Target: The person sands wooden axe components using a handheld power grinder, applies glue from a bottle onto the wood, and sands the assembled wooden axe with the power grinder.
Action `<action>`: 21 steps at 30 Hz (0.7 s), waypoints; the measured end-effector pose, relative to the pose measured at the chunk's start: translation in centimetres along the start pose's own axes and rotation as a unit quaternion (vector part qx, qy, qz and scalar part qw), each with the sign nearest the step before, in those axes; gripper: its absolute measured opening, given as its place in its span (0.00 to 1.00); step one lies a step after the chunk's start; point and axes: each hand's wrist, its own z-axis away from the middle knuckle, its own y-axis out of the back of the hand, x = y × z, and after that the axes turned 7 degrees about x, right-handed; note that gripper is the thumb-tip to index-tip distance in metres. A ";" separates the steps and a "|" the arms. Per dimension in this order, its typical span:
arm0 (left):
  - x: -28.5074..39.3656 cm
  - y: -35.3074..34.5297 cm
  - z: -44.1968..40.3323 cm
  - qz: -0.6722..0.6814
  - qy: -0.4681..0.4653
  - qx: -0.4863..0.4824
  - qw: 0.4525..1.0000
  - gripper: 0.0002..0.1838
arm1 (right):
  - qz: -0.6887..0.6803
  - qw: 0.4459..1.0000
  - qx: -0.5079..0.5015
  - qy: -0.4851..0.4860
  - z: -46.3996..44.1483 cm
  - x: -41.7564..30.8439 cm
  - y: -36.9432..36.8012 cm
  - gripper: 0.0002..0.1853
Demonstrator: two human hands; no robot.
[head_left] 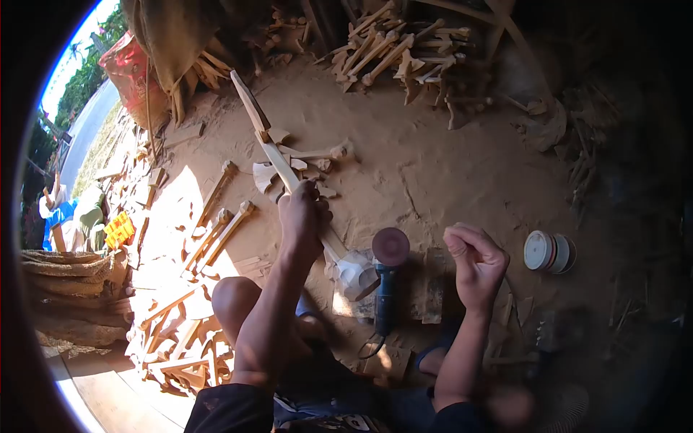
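Note:
My left hand is wrapped round the long pale shaft of a roughly carved wooden piece. The piece slants from upper left down to a faceted, rounded end near my knees. My right hand is raised off to the right, its fingers curled in and nothing visible in them. Between the two hands lies an angle grinder, its round reddish disc pointing away from me, just right of the faceted end. Wood offcuts lie on the ground beyond my left hand.
Several knob-ended wooden pieces lie left on the dirt floor. A larger heap sits at the back, and sunlit scraps pile up near my left knee. A round tub stands at the right.

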 end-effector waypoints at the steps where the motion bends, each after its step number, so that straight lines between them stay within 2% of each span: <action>1: 0.3 -0.2 0.5 -0.005 -0.008 -0.013 1.000 0.08 | 0.039 0.996 -0.068 0.038 0.1 -3.2 -1.7 0.05; 2: 0.5 -0.3 0.9 -0.010 -0.018 -0.026 0.999 0.08 | 0.061 0.988 -0.113 0.087 0.2 -5.3 -3.3 0.04; 5: 1.0 0.0 1.3 0.026 -0.026 -0.072 0.997 0.07 | 0.136 0.935 -0.242 0.220 0.6 -6.8 -5.9 0.10; 8: 2.3 0.0 1.9 0.033 -0.015 -0.037 0.999 0.07 | 0.134 0.908 -0.273 0.287 2.4 -7.2 -5.7 0.11; 11: 2.6 0.2 2.3 0.057 -0.021 -0.038 0.997 0.07 | 0.166 0.898 -0.274 0.301 4.0 -8.3 -4.6 0.12; 14: 2.2 0.5 1.7 0.029 -0.038 -0.022 0.999 0.06 | 0.159 0.907 -0.243 0.304 3.7 -6.8 -4.1 0.17; 17: 1.7 0.2 1.6 0.080 -0.009 -0.022 0.997 0.07 | 0.143 0.925 -0.236 0.260 2.2 -7.7 -8.0 0.22; 18: 1.7 0.3 1.3 0.102 0.002 -0.025 0.994 0.07 | 0.151 0.895 -0.295 0.300 2.2 -5.6 -8.7 0.25; 21: 2.9 0.5 0.7 0.157 0.028 -0.030 0.987 0.07 | 0.143 0.900 -0.245 0.331 3.9 -5.3 -9.2 0.24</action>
